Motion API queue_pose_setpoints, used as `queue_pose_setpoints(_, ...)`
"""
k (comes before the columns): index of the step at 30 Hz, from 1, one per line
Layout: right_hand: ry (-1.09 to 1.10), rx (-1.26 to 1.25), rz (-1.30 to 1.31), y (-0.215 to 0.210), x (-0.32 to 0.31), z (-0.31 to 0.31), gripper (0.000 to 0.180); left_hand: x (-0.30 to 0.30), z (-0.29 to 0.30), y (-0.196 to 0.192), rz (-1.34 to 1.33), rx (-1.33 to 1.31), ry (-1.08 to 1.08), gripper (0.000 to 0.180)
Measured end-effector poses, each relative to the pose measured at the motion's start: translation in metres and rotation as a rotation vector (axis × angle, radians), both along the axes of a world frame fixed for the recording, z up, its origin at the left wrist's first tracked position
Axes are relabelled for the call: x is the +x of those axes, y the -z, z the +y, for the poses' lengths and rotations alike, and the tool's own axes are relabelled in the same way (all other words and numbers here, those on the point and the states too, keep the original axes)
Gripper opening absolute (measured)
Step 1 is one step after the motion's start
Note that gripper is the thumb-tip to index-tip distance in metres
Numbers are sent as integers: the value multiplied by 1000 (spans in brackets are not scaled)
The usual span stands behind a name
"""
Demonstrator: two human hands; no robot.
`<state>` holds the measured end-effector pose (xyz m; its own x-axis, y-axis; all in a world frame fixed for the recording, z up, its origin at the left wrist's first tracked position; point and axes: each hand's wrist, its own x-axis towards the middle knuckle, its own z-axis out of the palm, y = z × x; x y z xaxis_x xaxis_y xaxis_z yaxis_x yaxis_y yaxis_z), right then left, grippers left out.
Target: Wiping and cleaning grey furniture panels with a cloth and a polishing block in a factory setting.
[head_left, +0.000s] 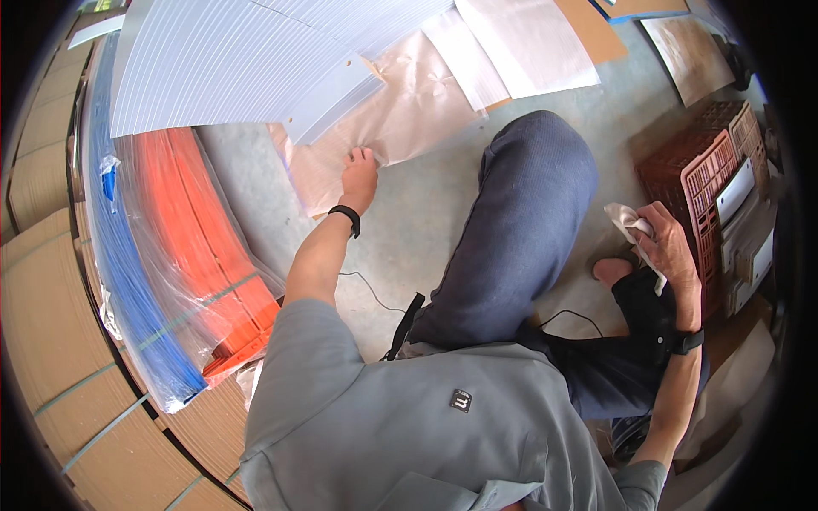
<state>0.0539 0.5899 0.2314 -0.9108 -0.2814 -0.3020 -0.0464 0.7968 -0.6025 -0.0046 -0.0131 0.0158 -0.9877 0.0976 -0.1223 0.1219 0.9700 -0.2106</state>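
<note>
A bare strip of grey concrete floor (pixel 426 204) is left open between the wrapped orange and blue sheet stacks (pixel 183 255) at the left edge and the bent knee (pixel 528 213) in blue trousers. At the far edge, the floor is covered by a fanned pile of white corrugated sheets (pixel 247 60). A thin, pale paper sheet (pixel 409 102) is spread beneath that pile — its near edge is pinched by the left hand (pixel 360 177), fingers closed on it. The right hand (pixel 665 243) is kept well apart, beside a brown plastic crate (pixel 694 175) at the right edge, and is closed around a crumpled white cloth (pixel 630 226).
</note>
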Motion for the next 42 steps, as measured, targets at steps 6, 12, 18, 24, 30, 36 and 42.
queue_pose_setpoints(6, 18, 20, -43, 0, -1, -1, 23, 1, 7, -6, -47, 63, -60, 25)
queue_pose_setpoints(12, 7, 16, -24, 1, -1, -2, 23, 5, -1, -1, -4, 53, -38, 27)
queue_pose_setpoints(18, 20, 17, -65, 2, -2, -3, 22, 1, 5, -3, -66, 73, -105, 28)
queue_pose_setpoints(24, -25, 45, 35, -2, 1, 7, 22, -11, -13, 13, -40, -2, 19, 16)
queue_pose_setpoints(30, -32, 118, -38, 34, 5, 24, 26, -2, -12, -11, -73, 121, -40, 31)
queue_pose_setpoints(36, 181, 284, 53, 49, 16, 73, 30, -4, -1, -13, -124, 164, -64, 27)
queue_pose_setpoints(42, 323, 335, 47, 59, 18, 132, 34, -9, 8, -20, -116, 174, -10, 26)
